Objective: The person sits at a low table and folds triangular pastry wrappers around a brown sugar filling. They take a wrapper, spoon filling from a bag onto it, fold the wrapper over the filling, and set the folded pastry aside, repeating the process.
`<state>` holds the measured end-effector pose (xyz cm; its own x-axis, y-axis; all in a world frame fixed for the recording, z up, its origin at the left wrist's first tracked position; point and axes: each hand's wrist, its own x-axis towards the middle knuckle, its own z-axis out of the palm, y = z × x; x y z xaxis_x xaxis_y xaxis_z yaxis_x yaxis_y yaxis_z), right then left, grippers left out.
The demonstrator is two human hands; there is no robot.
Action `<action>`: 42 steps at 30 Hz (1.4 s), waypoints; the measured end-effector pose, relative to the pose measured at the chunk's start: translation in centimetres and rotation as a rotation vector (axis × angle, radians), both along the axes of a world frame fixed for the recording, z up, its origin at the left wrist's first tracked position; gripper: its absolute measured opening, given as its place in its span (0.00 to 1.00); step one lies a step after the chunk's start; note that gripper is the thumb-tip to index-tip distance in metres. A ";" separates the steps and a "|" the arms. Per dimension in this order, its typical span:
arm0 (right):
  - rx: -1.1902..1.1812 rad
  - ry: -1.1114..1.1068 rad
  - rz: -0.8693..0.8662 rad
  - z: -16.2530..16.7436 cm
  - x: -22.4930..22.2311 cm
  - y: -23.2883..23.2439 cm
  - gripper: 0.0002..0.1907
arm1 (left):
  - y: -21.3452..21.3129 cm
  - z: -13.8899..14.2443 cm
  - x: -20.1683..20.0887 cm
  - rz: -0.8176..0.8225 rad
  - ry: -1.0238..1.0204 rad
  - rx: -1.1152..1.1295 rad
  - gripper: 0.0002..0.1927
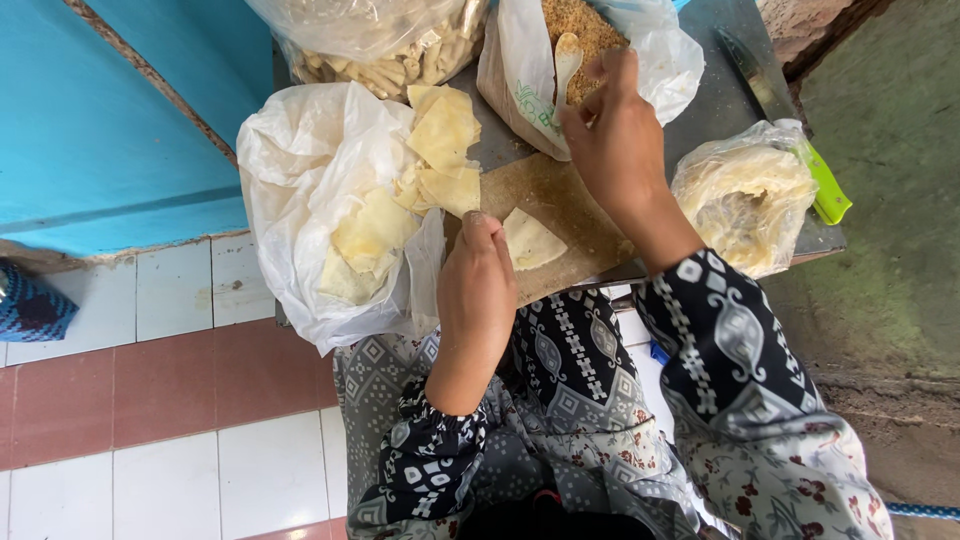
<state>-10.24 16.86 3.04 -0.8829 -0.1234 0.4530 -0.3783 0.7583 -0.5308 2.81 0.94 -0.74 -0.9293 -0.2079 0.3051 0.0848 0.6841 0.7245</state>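
Head camera, close, straight down over table (715, 110)
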 end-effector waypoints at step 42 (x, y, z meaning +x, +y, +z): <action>0.419 -0.135 -0.102 0.4 -4.2 2.4 0.38 | -4.0 -1.0 0.1 -0.038 0.095 0.142 0.16</action>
